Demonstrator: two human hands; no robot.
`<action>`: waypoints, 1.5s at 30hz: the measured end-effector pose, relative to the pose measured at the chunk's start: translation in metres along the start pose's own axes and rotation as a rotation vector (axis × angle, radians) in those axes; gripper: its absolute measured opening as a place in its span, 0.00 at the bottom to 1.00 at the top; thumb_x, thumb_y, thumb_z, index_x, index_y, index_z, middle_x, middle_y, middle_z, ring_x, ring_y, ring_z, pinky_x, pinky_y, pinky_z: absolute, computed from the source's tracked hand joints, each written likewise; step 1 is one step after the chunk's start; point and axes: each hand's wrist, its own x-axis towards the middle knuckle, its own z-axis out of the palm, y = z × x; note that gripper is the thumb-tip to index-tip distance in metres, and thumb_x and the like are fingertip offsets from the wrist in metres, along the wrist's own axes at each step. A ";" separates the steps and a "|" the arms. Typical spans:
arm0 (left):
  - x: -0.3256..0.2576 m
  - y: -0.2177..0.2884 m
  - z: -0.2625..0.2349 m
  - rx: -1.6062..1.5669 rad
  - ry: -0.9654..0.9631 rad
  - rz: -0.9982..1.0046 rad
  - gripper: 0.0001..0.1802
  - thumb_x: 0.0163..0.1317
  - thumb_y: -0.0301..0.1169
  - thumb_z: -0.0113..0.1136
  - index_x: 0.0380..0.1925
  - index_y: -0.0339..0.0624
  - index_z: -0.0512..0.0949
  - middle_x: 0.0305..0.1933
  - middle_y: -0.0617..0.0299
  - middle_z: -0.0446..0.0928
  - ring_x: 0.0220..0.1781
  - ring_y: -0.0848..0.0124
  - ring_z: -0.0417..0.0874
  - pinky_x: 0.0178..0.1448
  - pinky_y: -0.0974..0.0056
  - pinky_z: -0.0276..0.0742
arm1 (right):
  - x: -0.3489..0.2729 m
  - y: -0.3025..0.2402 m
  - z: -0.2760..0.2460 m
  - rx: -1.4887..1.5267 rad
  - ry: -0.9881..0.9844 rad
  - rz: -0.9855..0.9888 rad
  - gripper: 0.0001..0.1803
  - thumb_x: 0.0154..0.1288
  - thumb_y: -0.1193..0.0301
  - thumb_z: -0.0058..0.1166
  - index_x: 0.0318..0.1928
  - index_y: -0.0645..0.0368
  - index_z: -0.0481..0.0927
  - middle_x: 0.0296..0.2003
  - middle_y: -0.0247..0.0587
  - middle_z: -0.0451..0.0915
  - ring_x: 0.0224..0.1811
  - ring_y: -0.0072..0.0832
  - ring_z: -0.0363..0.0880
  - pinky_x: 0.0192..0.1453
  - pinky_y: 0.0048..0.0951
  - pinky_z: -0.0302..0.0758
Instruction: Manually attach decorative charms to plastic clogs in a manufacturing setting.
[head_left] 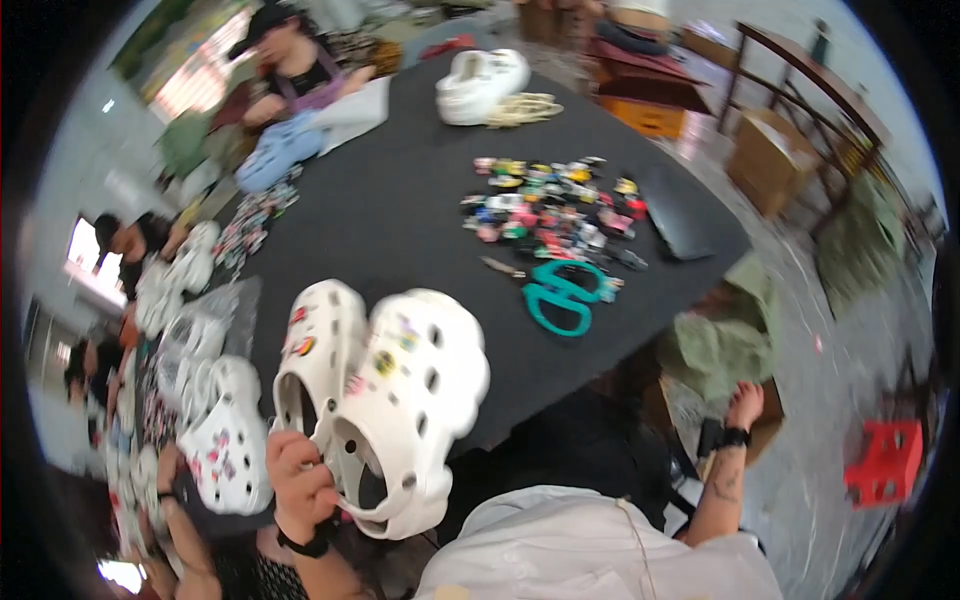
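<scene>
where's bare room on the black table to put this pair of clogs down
Bare black table lies between the white clogs in the left hand and the charm pile, up to the far white clogs. Crowded around the charms, teal scissors and the left edge.

Held up over the near edge of the table [400, 220] by the left hand [300, 485]: a pair of clogs [385, 400], side by side, toes pointing away. Off to the right, well apart and down beside the table: the right hand [742, 405], near a bag [725, 345] on the floor. On the table beyond the clogs, to the right: scissors [560, 292], with a spread of small charms [555, 210] just behind. At the far end: another pair of clogs [480, 85]. Along the left edge: more clogs [225, 445] in a heap, just left of the held pair.
</scene>
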 end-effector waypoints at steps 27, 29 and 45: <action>-0.017 -0.024 -0.026 0.210 -0.081 -0.166 0.26 0.45 0.37 0.76 0.09 0.44 0.64 0.22 0.64 0.58 0.25 0.64 0.64 0.28 0.60 0.58 | -0.382 -0.011 0.213 -0.878 -2.248 -0.248 0.40 0.58 0.59 0.69 0.65 0.65 0.68 0.63 0.56 0.71 0.68 0.44 0.68 0.71 0.37 0.65; -0.021 -0.025 -0.024 0.224 -0.062 -0.161 0.26 0.44 0.36 0.76 0.09 0.44 0.63 0.22 0.64 0.59 0.25 0.64 0.64 0.28 0.60 0.58 | -0.389 0.023 0.224 -0.991 -2.279 -0.178 0.47 0.55 0.57 0.71 0.69 0.65 0.61 0.67 0.57 0.65 0.71 0.45 0.63 0.73 0.37 0.60; -0.011 -0.011 -0.016 0.326 0.030 -0.400 0.15 0.48 0.37 0.73 0.29 0.42 0.78 0.35 0.58 0.79 0.41 0.57 0.80 0.43 0.58 0.74 | -0.460 0.071 0.231 -0.903 -2.369 0.011 0.53 0.39 0.64 0.79 0.67 0.66 0.64 0.63 0.49 0.70 0.65 0.38 0.68 0.72 0.34 0.62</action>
